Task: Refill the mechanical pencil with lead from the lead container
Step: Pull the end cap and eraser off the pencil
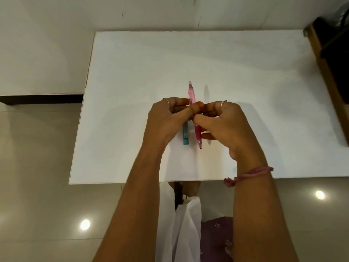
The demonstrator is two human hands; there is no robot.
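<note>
A pink mechanical pencil [191, 91] is held above the middle of the white table [132, 72], its tip toward me and its cap end pointing away. My left hand [166, 120] pinches the pencil's middle from the left. My right hand [224, 121] grips it from the right, thumb on the barrel just above the darker pink grip [198, 135]. A blue lead container [185, 136] shows just left of the pencil, its upper part hidden under my left hand. I cannot tell whether it lies on the table or is held.
The table stands against a white wall. A brown wooden piece of furniture with dark items [332, 59] borders the table's right edge. Glossy floor tiles [37, 167] lie to the left, and white and purple clothing [188, 224] hangs below the near edge.
</note>
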